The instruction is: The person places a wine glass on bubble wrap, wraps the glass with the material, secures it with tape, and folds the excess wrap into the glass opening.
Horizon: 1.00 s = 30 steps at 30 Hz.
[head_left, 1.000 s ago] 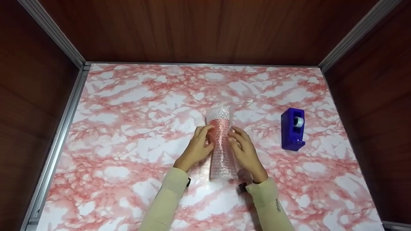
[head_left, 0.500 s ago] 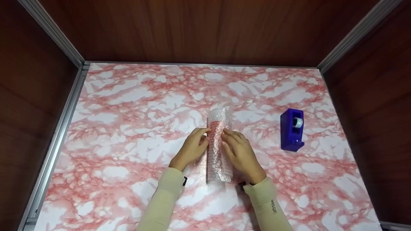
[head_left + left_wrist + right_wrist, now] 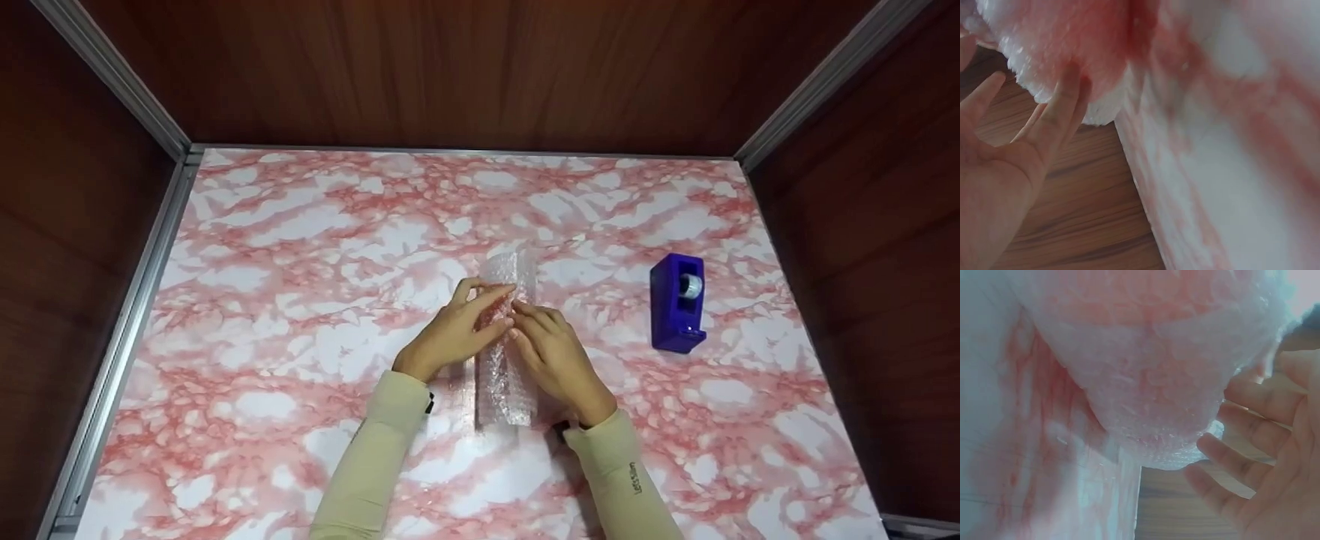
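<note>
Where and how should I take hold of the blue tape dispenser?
I'd come from above with the right grip, the nearer one, and span the tape dispenser's two long sides at the far end, behind the tape roll. Its narrow body runs lengthwise away from you, and the cutter end juts out nearest you, so probably avoid that.

The head camera is looking forward and down from well above the flat, red-and-white marbled desk; both wrist cameras, tilted sideways, are facing across it from close beside the bare hands; all three views are sharing the tubular, clear plastic bubble wrap and brown, wood-grained panelling
</note>
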{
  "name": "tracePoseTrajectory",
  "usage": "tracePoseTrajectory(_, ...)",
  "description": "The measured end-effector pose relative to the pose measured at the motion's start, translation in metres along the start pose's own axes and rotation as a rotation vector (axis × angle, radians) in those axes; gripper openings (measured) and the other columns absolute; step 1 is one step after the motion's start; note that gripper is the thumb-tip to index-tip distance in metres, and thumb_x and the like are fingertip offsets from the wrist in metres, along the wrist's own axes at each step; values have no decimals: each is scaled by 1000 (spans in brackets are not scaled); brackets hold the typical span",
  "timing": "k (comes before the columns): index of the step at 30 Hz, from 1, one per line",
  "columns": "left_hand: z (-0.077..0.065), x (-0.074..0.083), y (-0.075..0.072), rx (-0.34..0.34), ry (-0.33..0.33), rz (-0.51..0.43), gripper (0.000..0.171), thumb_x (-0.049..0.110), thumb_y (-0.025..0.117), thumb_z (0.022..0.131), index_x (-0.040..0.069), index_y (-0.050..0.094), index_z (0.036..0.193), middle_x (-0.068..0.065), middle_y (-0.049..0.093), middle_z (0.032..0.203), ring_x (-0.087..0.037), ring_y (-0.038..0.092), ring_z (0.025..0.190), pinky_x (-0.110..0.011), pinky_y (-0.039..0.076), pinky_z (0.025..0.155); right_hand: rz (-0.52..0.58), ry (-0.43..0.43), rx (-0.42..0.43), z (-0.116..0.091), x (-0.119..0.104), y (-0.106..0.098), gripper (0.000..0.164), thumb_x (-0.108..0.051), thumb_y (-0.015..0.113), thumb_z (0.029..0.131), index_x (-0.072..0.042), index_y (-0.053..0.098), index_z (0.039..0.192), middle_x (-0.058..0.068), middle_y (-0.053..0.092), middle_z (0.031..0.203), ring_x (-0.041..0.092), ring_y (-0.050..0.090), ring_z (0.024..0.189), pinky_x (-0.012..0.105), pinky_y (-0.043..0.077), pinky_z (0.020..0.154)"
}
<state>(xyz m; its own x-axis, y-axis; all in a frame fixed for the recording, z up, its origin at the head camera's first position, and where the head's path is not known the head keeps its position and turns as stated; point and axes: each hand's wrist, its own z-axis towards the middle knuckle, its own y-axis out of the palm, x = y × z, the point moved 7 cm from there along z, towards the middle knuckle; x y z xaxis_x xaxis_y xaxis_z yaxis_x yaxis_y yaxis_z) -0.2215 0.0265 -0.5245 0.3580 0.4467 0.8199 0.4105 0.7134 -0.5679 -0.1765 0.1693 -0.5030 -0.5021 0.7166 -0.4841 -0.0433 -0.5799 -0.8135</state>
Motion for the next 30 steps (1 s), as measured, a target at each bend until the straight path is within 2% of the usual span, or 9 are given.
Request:
tracePoseTrajectory(4,4,0,-2,-50,-18,37,63,45,64,97,34,41,154,-8,29,149,-10,55,76,-30,50,70,15,-1,-9,0,0,1,37,-26,47,108,-4,66,131,13,56,141,32,50,125,51,38,104)
tracePoseTrajectory(7,5,-2,-2,-64,-33,75,66,42,68,95,33,41,154,-8,29,147,-10,55,77,-30,49,73,28,-7,-10,0,-1,2,38,-26,46,108,-3,65,131,13,56,141,31,50,125,49,38,105)
tracePoseTrajectory(11,6,-3,-1,-46,-27,86,67,38,69,95,29,41,154,-8,30,144,-13,55,77,-31,49,77,63,-18,-11,-1,0,1,37,-25,47,108,-3,65,131,14,55,142,30,49,127,47,37,107)
tracePoseTrajectory(14,7,-4,0,-32,-30,80,67,38,70,94,28,42,154,-8,30,143,-16,57,84,-33,49,83,130,-28,-2,-4,4,-5,33,-19,50,106,-1,65,130,14,54,142,30,48,129,46,36,108)
tracePoseTrajectory(17,8,-5,1,-34,-46,79,69,39,72,93,29,41,155,-8,30,144,-20,58,100,-33,48,91,180,-26,58,-10,16,-20,30,-9,56,101,0,65,128,16,56,140,31,49,128,47,36,108)
tracePoseTrajectory(20,9,-5,2,-38,-61,71,71,38,73,93,30,40,155,-8,29,145,-23,55,112,-33,46,96,163,11,179,-18,38,-46,30,-2,61,96,3,66,125,20,59,133,36,52,123,50,37,107)
tracePoseTrajectory(23,8,-6,2,-40,-66,55,71,37,73,93,31,39,155,-8,28,146,-23,57,108,-33,47,92,70,94,329,-29,69,-77,25,0,65,93,6,68,117,24,64,121,42,56,114,53,40,100)
tracePoseTrajectory(26,7,-7,2,-45,-73,42,70,37,72,93,33,39,155,-7,27,147,-22,59,99,-33,49,86,-57,230,465,-46,101,-107,20,-1,69,91,7,70,110,26,65,107,46,57,101,55,41,91)
tracePoseTrajectory(30,5,-9,2,-47,-77,29,70,37,72,93,35,39,155,-6,26,147,-22,58,97,-33,48,83,-156,422,542,-70,138,-133,20,-3,69,91,11,69,107,30,62,97,47,55,90,54,42,83)
